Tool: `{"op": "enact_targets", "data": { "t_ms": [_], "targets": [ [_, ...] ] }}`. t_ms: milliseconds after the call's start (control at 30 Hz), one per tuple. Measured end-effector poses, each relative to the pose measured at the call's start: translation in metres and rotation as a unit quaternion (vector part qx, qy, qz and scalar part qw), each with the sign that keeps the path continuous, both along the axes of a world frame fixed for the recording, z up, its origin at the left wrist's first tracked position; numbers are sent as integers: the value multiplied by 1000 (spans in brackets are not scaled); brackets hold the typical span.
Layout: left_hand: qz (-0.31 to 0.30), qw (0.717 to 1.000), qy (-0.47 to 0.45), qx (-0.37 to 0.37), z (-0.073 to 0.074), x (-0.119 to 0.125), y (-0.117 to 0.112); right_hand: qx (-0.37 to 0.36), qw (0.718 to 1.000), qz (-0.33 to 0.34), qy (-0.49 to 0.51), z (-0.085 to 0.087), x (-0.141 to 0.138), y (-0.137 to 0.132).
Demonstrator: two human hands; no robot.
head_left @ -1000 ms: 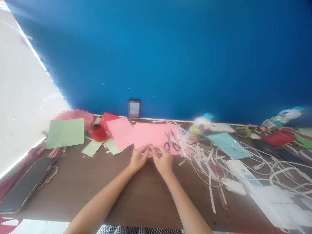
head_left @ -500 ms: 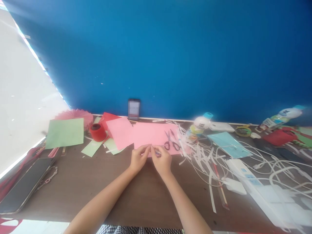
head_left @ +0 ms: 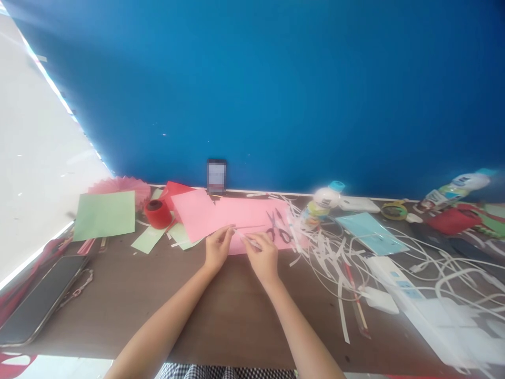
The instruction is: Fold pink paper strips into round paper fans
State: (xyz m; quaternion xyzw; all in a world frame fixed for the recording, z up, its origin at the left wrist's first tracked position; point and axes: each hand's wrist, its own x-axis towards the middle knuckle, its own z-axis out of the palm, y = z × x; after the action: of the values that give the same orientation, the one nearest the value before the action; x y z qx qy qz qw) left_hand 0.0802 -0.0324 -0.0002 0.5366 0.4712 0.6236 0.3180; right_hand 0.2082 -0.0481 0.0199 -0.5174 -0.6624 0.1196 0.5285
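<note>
My left hand [head_left: 216,247] and my right hand [head_left: 262,255] meet over the near edge of a pink paper sheet [head_left: 244,217] on the brown table [head_left: 221,310]. Both hands pinch a thin pale strip [head_left: 245,236] that runs between their fingertips. The strip is small and blurred. Red-handled scissors [head_left: 278,231] lie on the pink sheet just right of my right hand.
Left lie a green sheet [head_left: 104,215], a red tape roll [head_left: 158,213], a pink paper fan [head_left: 118,185] and a phone [head_left: 39,300]. A small phone [head_left: 216,176] leans on the blue wall. Right are white paper strips [head_left: 335,258], a glue bottle [head_left: 321,204], cables [head_left: 453,263], a power strip [head_left: 394,273].
My left hand has moved a little left and up, away from the right. A thin strip now shows stretched between the two hands.
</note>
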Motion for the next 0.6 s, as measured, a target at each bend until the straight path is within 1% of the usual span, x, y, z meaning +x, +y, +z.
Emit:
{"op": "enact_targets", "data": {
  "t_ms": [267, 467, 600],
  "targets": [
    [-36, 999, -27, -14, 2, 5, -6, 1, 998, -53, -27, 0, 5, 2],
    [-41, 999, -24, -11, 4, 7, -7, 3, 996, -71, -52, 4, 9, 4],
    [-53, 998, -35, -9, 4, 8, -7, 7, 995, -70, -65, 3, 9, 4]
  ]
}}
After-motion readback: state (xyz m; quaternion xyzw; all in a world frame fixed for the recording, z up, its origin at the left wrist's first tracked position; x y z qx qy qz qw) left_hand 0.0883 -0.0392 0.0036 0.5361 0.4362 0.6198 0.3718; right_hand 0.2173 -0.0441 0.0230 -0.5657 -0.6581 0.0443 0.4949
